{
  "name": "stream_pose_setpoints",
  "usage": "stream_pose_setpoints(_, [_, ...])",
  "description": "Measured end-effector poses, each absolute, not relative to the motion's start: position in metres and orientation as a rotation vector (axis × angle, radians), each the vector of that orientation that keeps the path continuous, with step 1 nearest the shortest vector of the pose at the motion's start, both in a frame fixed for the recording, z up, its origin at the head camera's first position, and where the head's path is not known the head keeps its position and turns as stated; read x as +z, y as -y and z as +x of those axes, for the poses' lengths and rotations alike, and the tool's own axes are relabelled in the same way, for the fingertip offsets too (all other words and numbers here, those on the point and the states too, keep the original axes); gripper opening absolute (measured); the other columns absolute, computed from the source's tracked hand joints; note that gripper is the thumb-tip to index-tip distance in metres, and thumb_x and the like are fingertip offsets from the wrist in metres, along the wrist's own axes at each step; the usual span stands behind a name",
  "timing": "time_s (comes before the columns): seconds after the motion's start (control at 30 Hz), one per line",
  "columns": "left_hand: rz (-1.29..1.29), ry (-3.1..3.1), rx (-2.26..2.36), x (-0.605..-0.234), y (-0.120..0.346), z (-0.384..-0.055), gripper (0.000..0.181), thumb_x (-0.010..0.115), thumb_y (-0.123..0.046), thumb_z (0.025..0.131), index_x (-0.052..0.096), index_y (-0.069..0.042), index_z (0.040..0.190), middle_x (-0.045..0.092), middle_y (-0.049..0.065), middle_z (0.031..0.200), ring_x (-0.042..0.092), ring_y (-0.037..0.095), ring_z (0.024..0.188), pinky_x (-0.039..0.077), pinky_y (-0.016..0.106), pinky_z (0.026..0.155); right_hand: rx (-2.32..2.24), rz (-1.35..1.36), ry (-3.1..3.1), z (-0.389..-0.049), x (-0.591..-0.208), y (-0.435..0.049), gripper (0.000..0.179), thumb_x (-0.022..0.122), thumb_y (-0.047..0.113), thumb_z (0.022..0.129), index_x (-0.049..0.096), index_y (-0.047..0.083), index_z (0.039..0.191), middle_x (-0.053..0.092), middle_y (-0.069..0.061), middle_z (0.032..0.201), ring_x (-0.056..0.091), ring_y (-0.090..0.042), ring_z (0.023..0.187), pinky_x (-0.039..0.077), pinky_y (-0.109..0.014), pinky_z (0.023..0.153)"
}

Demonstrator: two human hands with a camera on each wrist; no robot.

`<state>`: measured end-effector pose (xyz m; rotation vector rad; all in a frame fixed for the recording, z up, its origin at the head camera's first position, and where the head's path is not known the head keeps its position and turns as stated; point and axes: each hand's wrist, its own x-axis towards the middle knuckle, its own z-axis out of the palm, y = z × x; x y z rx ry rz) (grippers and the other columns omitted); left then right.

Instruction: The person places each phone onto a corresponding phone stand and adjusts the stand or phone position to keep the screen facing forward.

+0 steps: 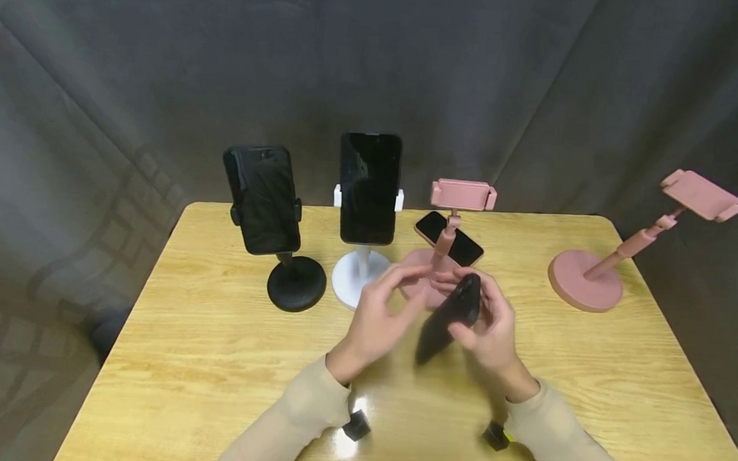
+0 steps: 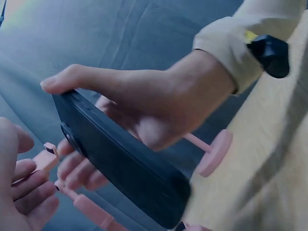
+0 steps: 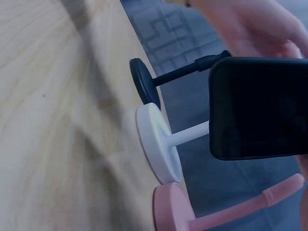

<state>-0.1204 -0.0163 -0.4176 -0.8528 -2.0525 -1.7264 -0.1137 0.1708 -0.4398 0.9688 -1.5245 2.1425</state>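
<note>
My right hand [image 1: 497,329] grips a black phone [image 1: 449,322] near its camera end, tilted above the table. In the left wrist view the thumb lies on one edge of the phone [image 2: 122,156] and fingers reach behind it. My left hand [image 1: 378,321] is beside the phone, thumb and fingers spread apart, with nothing between them. The right wrist view shows the dark screen side of the phone [image 3: 260,110]. Just beyond both hands stands a pink phone stand [image 1: 463,195] with an unfilled clamp; the hands partly hide its base.
A black stand [image 1: 297,286] and a white stand [image 1: 349,275] each hold a phone upright at the left. Another phone [image 1: 468,251] lies flat behind the middle pink stand. A second pink stand [image 1: 585,283] leans its arm outward near the table's right edge. Dark curtains [image 1: 378,64] hang behind.
</note>
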Motion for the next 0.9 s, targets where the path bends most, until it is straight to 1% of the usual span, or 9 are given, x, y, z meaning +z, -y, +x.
stream_pose_setpoints(0.07, [-0.816, 2.019, -1.724, -0.413, 0.011, -0.124, 0.030, 0.067, -0.002, 0.096, 0.066, 0.004, 0.126, 0.068, 0.018, 0.126, 0.067, 0.028, 0.114, 0.055, 0.032, 0.103, 2.141, 0.965, 1.539, -0.113, -0.444, -0.171, 0.070, 0.081, 0.009, 0.088, 0.041, -0.029, 0.131, 0.067, -0.026, 0.129, 0.070, -0.030, 0.116, 0.058, -0.034, 0.099])
stream_pose_setpoints(0.13, [-0.799, 2.004, -1.680, -0.408, 0.006, -0.129, 0.032, 0.067, -0.004, 0.097, 0.064, 0.004, 0.128, 0.066, 0.018, 0.130, 0.063, 0.028, 0.124, 0.050, 0.034, 0.111, 2.142, 0.947, 1.549, -0.112, -0.447, -0.171, 0.069, 0.081, 0.007, 0.087, 0.041, -0.029, 0.131, 0.066, -0.026, 0.128, 0.070, -0.029, 0.116, 0.058, -0.033, 0.098])
stream_pose_setpoints(0.17, [-0.800, 2.007, -1.644, -0.406, 0.004, -0.132, 0.035, 0.068, -0.005, 0.096, 0.063, 0.003, 0.130, 0.064, 0.019, 0.134, 0.061, 0.028, 0.128, 0.048, 0.035, 0.114, 2.134, 0.931, 1.558, -0.111, -0.449, -0.172, 0.068, 0.081, 0.005, 0.086, 0.042, -0.028, 0.131, 0.067, -0.024, 0.129, 0.070, -0.028, 0.116, 0.059, -0.031, 0.098])
stream_pose_setpoints(0.3, [-0.851, 2.029, -1.407, -0.394, 0.001, -0.145, 0.046, 0.070, -0.010, 0.095, 0.057, 0.002, 0.137, 0.055, 0.019, 0.146, 0.052, 0.027, 0.139, 0.041, 0.036, 0.120, 2.108, 0.880, 1.583, -0.110, -0.452, -0.173, 0.064, 0.079, -0.003, 0.081, 0.047, -0.024, 0.132, 0.068, -0.017, 0.129, 0.071, -0.023, 0.114, 0.059, -0.027, 0.095])
stream_pose_setpoints(0.4, [-0.893, 2.009, -1.321, -0.385, -0.002, -0.154, 0.052, 0.072, -0.011, 0.094, 0.054, 0.003, 0.140, 0.050, 0.020, 0.151, 0.048, 0.027, 0.143, 0.039, 0.035, 0.121, 2.105, 0.859, 1.596, -0.109, -0.453, -0.173, 0.065, 0.078, -0.006, 0.078, 0.047, -0.024, 0.132, 0.068, -0.016, 0.128, 0.071, -0.022, 0.114, 0.058, -0.027, 0.096])
stream_pose_setpoints(0.5, [-0.908, 1.978, -1.289, -0.378, -0.007, -0.162, 0.055, 0.072, -0.012, 0.094, 0.051, 0.006, 0.142, 0.047, 0.023, 0.153, 0.046, 0.027, 0.145, 0.037, 0.034, 0.122, 2.124, 0.830, 1.595, -0.108, -0.456, -0.171, 0.065, 0.080, -0.003, 0.079, 0.048, -0.023, 0.132, 0.068, -0.016, 0.128, 0.071, -0.022, 0.113, 0.058, -0.028, 0.097])
stream_pose_setpoints(0.63, [-0.879, 1.961, -1.220, -0.373, -0.014, -0.172, 0.056, 0.073, -0.013, 0.095, 0.051, 0.009, 0.141, 0.047, 0.026, 0.152, 0.044, 0.029, 0.147, 0.034, 0.034, 0.124, 2.150, 0.808, 1.583, -0.107, -0.457, -0.169, 0.064, 0.080, -0.002, 0.080, 0.050, -0.021, 0.133, 0.069, -0.018, 0.126, 0.072, -0.024, 0.112, 0.059, -0.029, 0.096])
stream_pose_setpoints(0.77, [-0.816, 1.995, -1.192, -0.369, -0.020, -0.178, 0.053, 0.068, -0.015, 0.098, 0.050, 0.009, 0.142, 0.047, 0.025, 0.152, 0.039, 0.029, 0.150, 0.031, 0.033, 0.125, 2.145, 0.833, 1.588, -0.109, -0.454, -0.168, 0.062, 0.078, -0.003, 0.080, 0.050, -0.020, 0.133, 0.070, -0.019, 0.124, 0.072, -0.024, 0.112, 0.059, -0.029, 0.095])
stream_pose_setpoints(0.9, [-0.755, 2.100, -1.203, -0.363, -0.023, -0.182, 0.055, 0.062, -0.020, 0.103, 0.045, 0.006, 0.149, 0.043, 0.022, 0.157, 0.033, 0.028, 0.154, 0.026, 0.030, 0.126, 2.099, 0.909, 1.601, -0.115, -0.444, -0.171, 0.063, 0.080, -0.001, 0.082, 0.047, -0.024, 0.131, 0.070, -0.020, 0.124, 0.072, -0.025, 0.113, 0.059, -0.027, 0.095])
